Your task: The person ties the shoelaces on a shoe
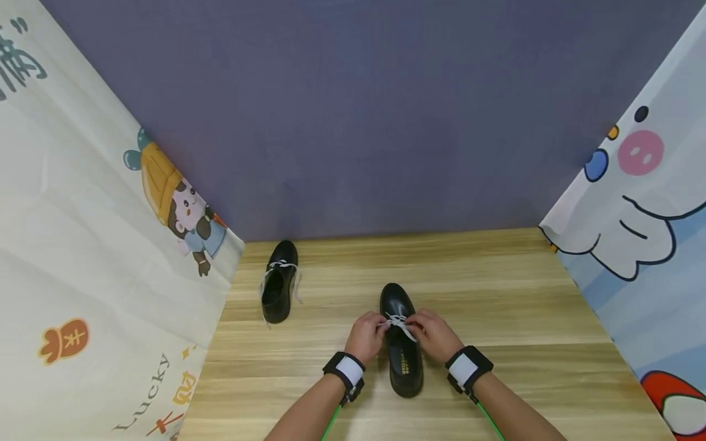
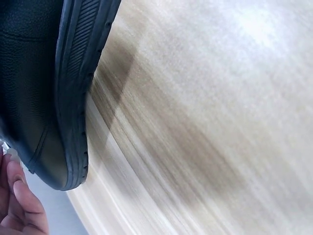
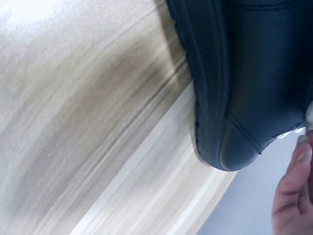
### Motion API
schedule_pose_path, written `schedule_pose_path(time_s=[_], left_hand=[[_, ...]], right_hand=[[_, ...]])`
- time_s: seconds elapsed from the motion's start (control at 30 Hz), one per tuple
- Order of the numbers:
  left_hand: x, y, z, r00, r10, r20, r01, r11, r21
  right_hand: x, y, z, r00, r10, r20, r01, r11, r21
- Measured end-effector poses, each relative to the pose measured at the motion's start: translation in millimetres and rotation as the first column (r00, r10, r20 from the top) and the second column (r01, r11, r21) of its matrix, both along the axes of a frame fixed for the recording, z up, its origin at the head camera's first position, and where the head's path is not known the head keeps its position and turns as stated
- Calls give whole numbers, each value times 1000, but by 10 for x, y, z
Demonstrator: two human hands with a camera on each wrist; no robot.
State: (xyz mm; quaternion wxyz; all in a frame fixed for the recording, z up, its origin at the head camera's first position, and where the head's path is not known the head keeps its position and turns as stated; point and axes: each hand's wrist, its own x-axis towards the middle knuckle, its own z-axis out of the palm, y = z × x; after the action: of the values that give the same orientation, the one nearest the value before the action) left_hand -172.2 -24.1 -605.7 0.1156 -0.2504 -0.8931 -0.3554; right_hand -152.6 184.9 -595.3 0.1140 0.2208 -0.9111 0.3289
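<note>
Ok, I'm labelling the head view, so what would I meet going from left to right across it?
Cream cloth, far shoe, left hand, near shoe, right hand, blue-and-white cloth.

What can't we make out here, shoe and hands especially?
Head: gold lettering inside the shoe between the hands, too small to read.
Head: how the white laces cross, too small and fine.
Left wrist: that shoe's heel, cut off by the top edge; part of the left hand, cut off by the left edge.
Right wrist: part of the right hand, cut off by the right edge.
</note>
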Motion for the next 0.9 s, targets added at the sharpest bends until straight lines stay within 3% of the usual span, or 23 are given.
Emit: schedule_pose_path(time_s=[0.23,0.47,0.7,0.9], left_hand=[[3,4,14,1000,6,25,-6,1000,-13],[9,7,-1,1000,11,15,-10,1000,-17],[12,-12,24,999,0,46,2,1000,-27],[16,-23,39,1000,-9,12,10,998,-56]], right_hand=[[6,-6,25,1000,-8,-5,8,1000,25],[2,-18,20,998,2,59,-5,999,40],[-10,82,59,997,-69,-30,69,998,1],[-25,177,30,997,-74,-11,74,996,49]])
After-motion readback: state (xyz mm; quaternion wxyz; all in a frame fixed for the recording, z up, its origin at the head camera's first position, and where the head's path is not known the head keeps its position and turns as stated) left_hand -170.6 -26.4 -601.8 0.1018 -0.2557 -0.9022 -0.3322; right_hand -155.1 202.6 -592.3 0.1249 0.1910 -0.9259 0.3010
